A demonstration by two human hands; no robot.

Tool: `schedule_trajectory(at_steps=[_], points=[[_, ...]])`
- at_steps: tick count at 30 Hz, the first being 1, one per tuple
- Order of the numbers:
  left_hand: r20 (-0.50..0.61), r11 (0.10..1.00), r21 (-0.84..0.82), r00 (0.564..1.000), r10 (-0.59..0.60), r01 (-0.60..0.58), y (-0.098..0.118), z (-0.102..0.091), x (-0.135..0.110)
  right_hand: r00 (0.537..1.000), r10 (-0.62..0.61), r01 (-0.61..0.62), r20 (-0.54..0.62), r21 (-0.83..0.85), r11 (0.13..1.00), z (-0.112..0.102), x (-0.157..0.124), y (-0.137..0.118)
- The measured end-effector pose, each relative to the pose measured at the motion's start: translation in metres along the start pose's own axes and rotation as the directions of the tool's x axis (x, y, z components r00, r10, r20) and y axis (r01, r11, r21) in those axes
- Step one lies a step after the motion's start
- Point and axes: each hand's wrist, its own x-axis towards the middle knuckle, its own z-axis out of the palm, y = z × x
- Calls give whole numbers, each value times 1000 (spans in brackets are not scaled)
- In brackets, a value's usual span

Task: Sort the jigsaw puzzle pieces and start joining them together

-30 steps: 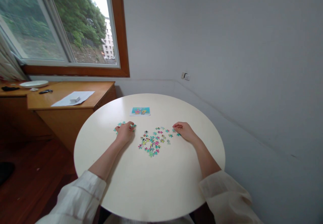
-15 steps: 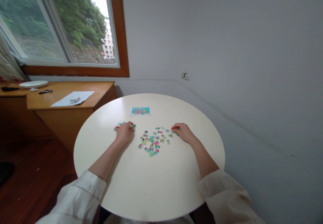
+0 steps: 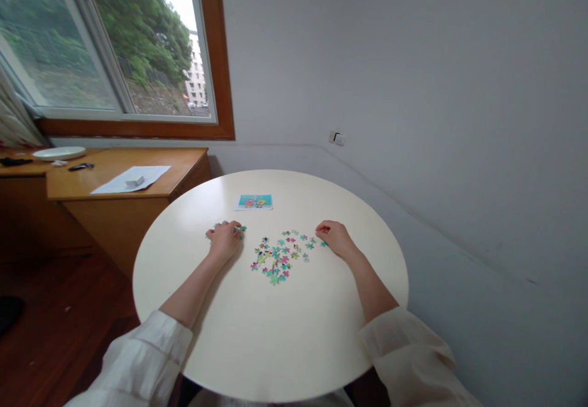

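Observation:
A loose heap of small teal, pink and yellow puzzle pieces [image 3: 279, 256] lies in the middle of the round cream table [image 3: 271, 339]. My left hand [image 3: 225, 239] rests curled on a small cluster of teal pieces [image 3: 239, 229] at the heap's left. At the heap's right edge my right hand [image 3: 335, 236] sits with its fingers curled, fingertips pressed together over a few teal pieces. What either hand grips is too small to make out. A small picture card [image 3: 254, 201] lies flat farther back on the table.
A wooden desk [image 3: 114, 196] stands to the left under the window, carrying a sheet of paper [image 3: 131, 179], a white plate [image 3: 59, 152] and small dark items. Grey walls close in behind and to the right; a wall socket [image 3: 337, 138] is mounted low.
Both hands stay nearly where they were; the right fingertips shift slightly among the teal pieces. The view drifts a little to the right.

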Motion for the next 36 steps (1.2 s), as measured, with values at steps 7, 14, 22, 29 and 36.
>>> schedule_trajectory(at_steps=[7, 14, 22, 29, 36], points=[[-14, 1000, 2, 1000, -8, 8, -1, 2, 0, 964, 206, -236, -171, -182, 955, -16, 7, 18], [-2, 1000, -19, 1000, -18, 18, 1, -1, 0, 968, 248, -244, -32, -343, 907, -14, 3, 10], [-24, 1000, -27, 1000, -10, 9, -1, 3, 1, 971, 236, -230, -30, -373, 899, -5, 5, 5], [-57, 999, -47, 998, 4, -7, -1, 3, 0, 980, 191, -194, -49, -397, 897, -1, 5, 5], [-118, 975, -215, 989, -86, 59, 4, -4, 1, 980, 196, -185, -18, -433, 882, 1, 4, 4]])
